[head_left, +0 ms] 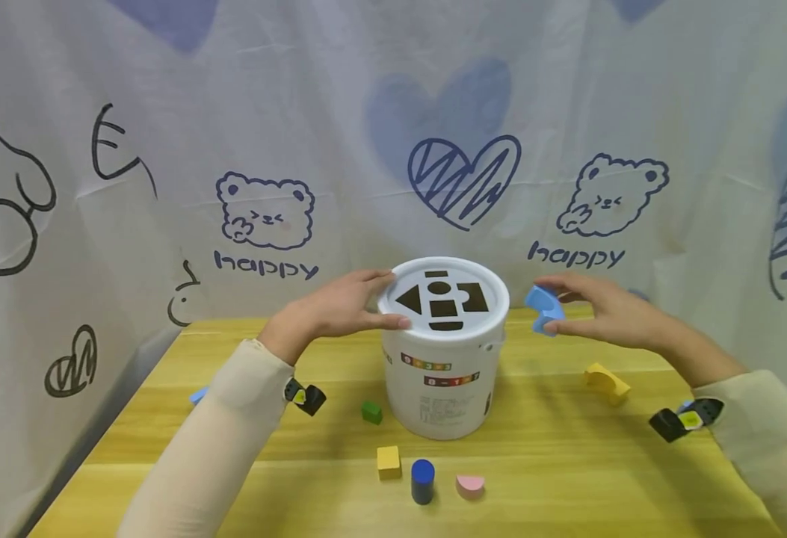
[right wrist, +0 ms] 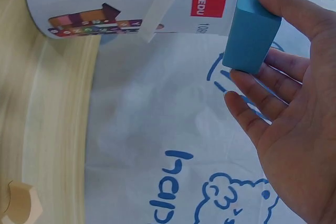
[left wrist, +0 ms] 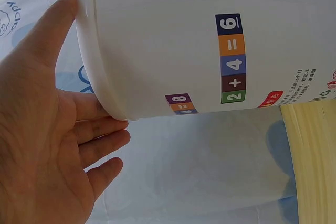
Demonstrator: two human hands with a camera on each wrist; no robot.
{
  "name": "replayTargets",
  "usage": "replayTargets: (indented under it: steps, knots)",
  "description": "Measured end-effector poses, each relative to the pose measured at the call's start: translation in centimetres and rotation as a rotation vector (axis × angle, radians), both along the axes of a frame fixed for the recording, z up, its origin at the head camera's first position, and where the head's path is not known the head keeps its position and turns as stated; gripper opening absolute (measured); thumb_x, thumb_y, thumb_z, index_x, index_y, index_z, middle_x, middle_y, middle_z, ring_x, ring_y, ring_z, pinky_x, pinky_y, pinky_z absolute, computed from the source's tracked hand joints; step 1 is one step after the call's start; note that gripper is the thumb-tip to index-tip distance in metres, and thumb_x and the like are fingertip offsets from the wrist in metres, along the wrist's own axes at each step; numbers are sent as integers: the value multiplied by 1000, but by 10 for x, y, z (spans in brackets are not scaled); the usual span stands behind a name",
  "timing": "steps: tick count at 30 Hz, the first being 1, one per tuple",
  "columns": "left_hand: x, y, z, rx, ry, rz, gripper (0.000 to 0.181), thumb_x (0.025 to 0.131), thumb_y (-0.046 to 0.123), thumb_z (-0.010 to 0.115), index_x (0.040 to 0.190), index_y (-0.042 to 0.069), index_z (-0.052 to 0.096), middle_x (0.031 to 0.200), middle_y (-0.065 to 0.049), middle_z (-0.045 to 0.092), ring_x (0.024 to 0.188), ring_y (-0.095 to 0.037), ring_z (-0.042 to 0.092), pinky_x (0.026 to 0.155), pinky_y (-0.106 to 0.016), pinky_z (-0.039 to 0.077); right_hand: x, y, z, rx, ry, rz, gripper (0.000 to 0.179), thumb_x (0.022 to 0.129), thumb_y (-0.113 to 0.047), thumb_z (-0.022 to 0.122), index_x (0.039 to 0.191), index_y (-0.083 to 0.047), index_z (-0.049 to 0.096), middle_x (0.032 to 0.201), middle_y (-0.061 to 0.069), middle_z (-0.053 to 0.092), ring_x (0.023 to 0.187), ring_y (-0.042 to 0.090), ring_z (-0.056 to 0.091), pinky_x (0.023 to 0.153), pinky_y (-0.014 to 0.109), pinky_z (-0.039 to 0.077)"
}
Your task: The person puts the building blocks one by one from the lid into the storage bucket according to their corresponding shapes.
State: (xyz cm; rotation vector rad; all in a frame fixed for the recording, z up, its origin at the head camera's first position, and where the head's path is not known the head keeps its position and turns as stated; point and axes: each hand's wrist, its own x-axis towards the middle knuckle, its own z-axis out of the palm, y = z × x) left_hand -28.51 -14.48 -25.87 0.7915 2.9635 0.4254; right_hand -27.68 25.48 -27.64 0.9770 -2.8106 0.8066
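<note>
A white bucket (head_left: 442,388) stands upright on the table, its white lid (head_left: 403,278) cut with several shaped holes, among them a triangle, a circle and a notched, arch-like one. My left hand (head_left: 342,305) rests on the lid's left rim, thumb on the near side; in the left wrist view its fingers (left wrist: 105,148) look mostly straight against the rim. Right of the lid, my right hand (head_left: 602,310) pinches a blue arch block (head_left: 545,308) between thumb and fingers, in the air and apart from the bucket. The right wrist view shows this block's (right wrist: 252,32) flat side.
In front of the bucket lie a green block (head_left: 371,412), a yellow block (head_left: 389,462), a blue cylinder (head_left: 423,482) and a pink half-round block (head_left: 470,486). A yellow arch block (head_left: 606,383) lies to the right. Part of a blue block (head_left: 198,395) shows beyond my left sleeve. A curtain (head_left: 359,224) hangs behind the table.
</note>
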Motion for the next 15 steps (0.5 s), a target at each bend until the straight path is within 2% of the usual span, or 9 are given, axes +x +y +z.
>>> replayTargets:
  steps: [7,15]
  knots:
    - [-2,2,-4,-8,-5,-9,106,77,82,53,155,13,30,159,-8,27,143,-30,27,115,-51,24,-1,-4,5,-42,7,29,65,88,-32,74,143,-9,46,132,11,56,116,32,56,94,59,47]
    - [-1,2,0,4,5,-10,105,78,79,55,154,12,30,158,-10,28,142,-31,28,115,-52,26,-4,-19,15,-53,34,33,65,88,-32,74,143,-13,48,133,7,56,120,30,54,100,62,42]
